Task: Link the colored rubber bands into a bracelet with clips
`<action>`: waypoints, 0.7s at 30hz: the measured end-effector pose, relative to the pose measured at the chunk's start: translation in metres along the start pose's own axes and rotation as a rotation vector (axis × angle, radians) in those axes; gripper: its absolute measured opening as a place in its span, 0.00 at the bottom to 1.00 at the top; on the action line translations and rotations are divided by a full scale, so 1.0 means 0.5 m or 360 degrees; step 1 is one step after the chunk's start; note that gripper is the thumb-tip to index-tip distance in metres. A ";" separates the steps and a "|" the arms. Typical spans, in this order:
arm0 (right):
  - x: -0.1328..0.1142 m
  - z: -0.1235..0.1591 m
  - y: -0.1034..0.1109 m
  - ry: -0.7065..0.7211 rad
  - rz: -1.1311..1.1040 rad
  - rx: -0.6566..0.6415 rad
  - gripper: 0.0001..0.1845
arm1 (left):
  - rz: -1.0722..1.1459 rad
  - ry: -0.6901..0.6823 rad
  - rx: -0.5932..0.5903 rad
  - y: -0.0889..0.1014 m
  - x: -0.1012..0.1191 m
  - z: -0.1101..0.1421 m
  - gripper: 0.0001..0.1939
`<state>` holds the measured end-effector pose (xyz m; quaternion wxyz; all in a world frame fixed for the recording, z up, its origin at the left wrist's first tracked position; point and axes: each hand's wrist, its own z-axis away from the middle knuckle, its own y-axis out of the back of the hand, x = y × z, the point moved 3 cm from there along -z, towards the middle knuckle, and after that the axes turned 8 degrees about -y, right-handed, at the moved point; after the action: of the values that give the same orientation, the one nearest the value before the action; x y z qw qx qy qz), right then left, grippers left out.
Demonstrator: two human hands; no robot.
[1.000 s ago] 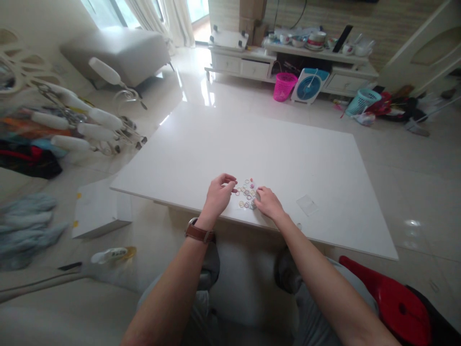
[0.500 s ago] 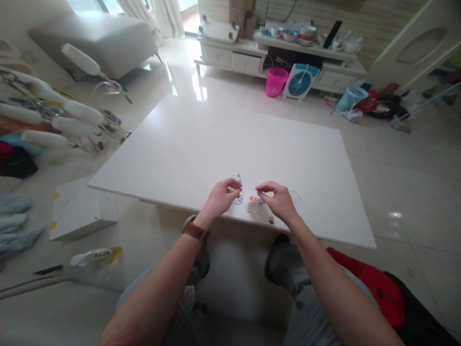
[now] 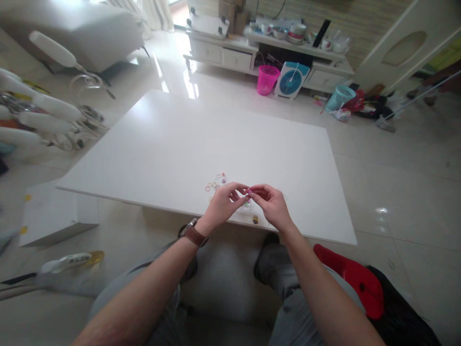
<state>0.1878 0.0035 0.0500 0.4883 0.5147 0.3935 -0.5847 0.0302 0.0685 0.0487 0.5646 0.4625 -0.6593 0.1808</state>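
Note:
My left hand (image 3: 226,201) and my right hand (image 3: 271,204) meet over the near edge of the white table (image 3: 201,139). Their fingertips pinch a tiny pink-purple piece (image 3: 248,191), too small to name for certain. Below them a clear box (image 3: 248,206) with colourful bits is mostly hidden by the fingers. Left of my left hand lie several thin coloured rings (image 3: 212,185), beside a small red-orange piece (image 3: 223,174) and a pinkish one (image 3: 224,181). A small yellow and dark figure (image 3: 255,219) lies at the table's edge, between my wrists.
A pink basket (image 3: 267,80), a blue fan (image 3: 291,80) and a light blue basket (image 3: 339,98) stand on the floor beyond the table. A white box (image 3: 50,211) is at the left, a red item (image 3: 360,283) at the lower right.
My hands, apart before, have come together, and the pink-purple piece now shows between their fingertips. The view has shifted slightly, so more rings show left of my left hand.

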 end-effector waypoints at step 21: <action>-0.006 0.028 -0.010 0.0025 0.0239 0.0108 0.13 | -0.0159 -0.0138 -0.0050 0.020 0.021 0.018 0.07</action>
<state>0.1798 -0.0086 0.0553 0.5100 0.5635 0.3374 -0.5554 0.0176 0.0625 0.0587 0.5510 0.4933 -0.6620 0.1220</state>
